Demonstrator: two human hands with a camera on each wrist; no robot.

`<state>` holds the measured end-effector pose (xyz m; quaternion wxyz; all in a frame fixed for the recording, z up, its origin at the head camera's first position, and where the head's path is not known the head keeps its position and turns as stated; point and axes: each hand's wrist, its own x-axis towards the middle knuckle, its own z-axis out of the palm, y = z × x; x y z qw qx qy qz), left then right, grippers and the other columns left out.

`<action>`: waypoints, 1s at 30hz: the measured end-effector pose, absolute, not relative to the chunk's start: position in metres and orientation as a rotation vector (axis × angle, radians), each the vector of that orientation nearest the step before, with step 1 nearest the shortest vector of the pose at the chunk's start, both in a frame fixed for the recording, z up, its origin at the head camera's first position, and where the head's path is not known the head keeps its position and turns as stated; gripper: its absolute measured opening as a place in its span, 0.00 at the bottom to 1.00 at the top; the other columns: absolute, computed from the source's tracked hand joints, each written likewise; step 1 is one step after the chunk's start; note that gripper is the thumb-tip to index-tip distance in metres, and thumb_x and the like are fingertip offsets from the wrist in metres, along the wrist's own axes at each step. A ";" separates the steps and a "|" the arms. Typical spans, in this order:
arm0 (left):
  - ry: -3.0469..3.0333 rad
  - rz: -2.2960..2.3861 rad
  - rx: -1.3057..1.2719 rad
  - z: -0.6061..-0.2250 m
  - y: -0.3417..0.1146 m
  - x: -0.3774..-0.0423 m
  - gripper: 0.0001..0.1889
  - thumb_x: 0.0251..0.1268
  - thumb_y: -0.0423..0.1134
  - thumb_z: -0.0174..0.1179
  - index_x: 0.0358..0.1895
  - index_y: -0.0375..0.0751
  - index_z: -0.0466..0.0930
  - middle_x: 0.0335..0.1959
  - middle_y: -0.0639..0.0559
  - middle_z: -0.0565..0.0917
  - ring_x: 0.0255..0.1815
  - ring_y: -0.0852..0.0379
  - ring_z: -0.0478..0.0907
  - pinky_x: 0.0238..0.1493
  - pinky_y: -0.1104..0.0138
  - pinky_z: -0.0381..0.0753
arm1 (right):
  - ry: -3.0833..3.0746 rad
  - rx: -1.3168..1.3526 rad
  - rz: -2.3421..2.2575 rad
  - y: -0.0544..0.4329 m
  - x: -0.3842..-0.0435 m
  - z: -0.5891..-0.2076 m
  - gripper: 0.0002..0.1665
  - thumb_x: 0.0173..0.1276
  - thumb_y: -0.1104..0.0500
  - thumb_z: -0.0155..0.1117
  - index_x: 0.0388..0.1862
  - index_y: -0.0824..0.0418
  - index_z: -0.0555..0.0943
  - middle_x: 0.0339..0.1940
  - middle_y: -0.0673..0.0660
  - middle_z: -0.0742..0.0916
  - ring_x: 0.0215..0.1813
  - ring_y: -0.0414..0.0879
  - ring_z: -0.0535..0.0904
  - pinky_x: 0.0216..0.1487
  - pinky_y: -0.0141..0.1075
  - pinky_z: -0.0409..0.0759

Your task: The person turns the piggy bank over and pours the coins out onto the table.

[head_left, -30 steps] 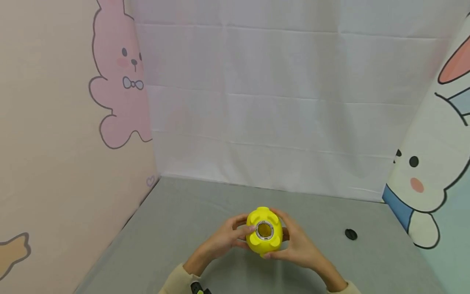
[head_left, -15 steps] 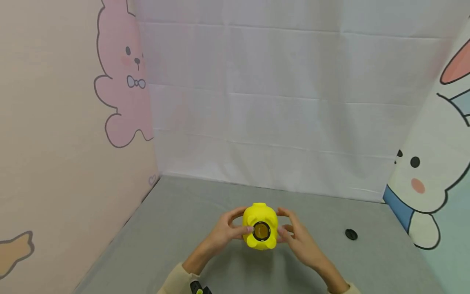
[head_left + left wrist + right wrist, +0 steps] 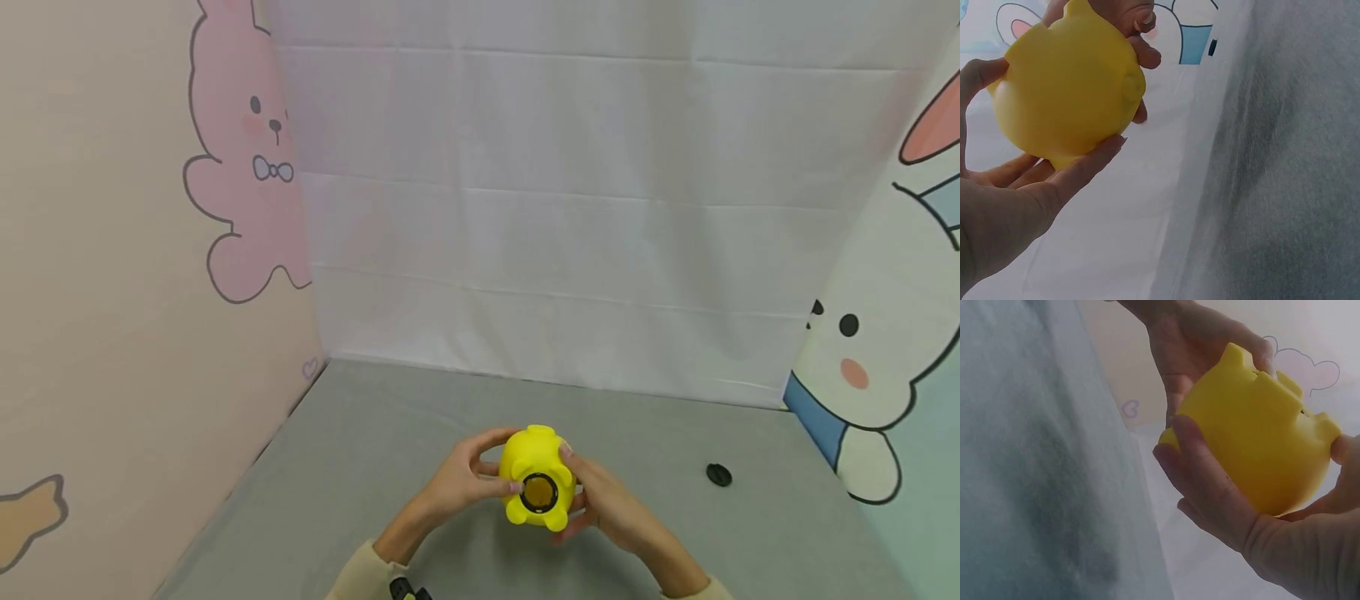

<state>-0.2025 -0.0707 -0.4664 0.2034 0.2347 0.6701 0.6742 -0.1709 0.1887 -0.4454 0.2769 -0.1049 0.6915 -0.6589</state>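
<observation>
In the head view, both hands hold a yellow piggy bank [image 3: 534,454] in the air over the table, its underside and stubby feet turned toward me. A round opening [image 3: 539,492] with a dark rim shows in its belly. My left hand [image 3: 459,477] grips it from the left, thumb beside the opening. From the right my right hand [image 3: 617,505] holds it, thumb high on its side and fingers beneath. The left wrist view shows the bank's smooth rounded body [image 3: 1072,94]; the right wrist view shows it too [image 3: 1254,440], between both hands.
A small black round cap [image 3: 718,475] lies on the grey tabletop [image 3: 405,408], to the right of the hands. A white cloth wall [image 3: 555,225] stands behind the table, with cartoon-printed walls at left and right. A black device sits at the left cuff [image 3: 408,588].
My right hand has loosened and regripped: its thumb has gone from under the piggy bank to its upper side, fingers now below. The bank has tilted, its opening now lower in view.
</observation>
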 end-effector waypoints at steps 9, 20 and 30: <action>1.848 1.839 0.695 -0.468 -0.070 -0.202 0.44 0.72 0.40 0.68 0.85 0.54 0.54 0.87 0.43 0.53 0.78 0.30 0.69 0.67 0.54 0.86 | 1.919 -0.274 -1.817 0.193 -0.175 -0.446 0.42 0.87 0.38 0.40 0.76 0.73 0.64 0.47 0.59 0.89 0.36 0.49 0.92 0.42 0.41 0.93; 1.713 1.901 0.397 -0.469 -0.068 -0.205 0.38 0.82 0.57 0.53 0.83 0.38 0.58 0.81 0.33 0.64 0.66 0.42 0.81 0.64 0.48 0.87 | 2.094 -0.163 -1.868 0.192 -0.177 -0.450 0.41 0.78 0.46 0.62 0.80 0.67 0.63 0.74 0.71 0.75 0.52 0.52 0.85 0.48 0.42 0.92; 1.670 1.839 0.296 -0.473 -0.062 -0.203 0.37 0.79 0.63 0.54 0.71 0.31 0.75 0.59 0.39 0.83 0.46 0.48 0.91 0.44 0.62 0.93 | 2.123 -0.283 -1.802 0.192 -0.173 -0.453 0.43 0.75 0.49 0.67 0.81 0.63 0.63 0.81 0.72 0.68 0.58 0.54 0.86 0.52 0.46 0.91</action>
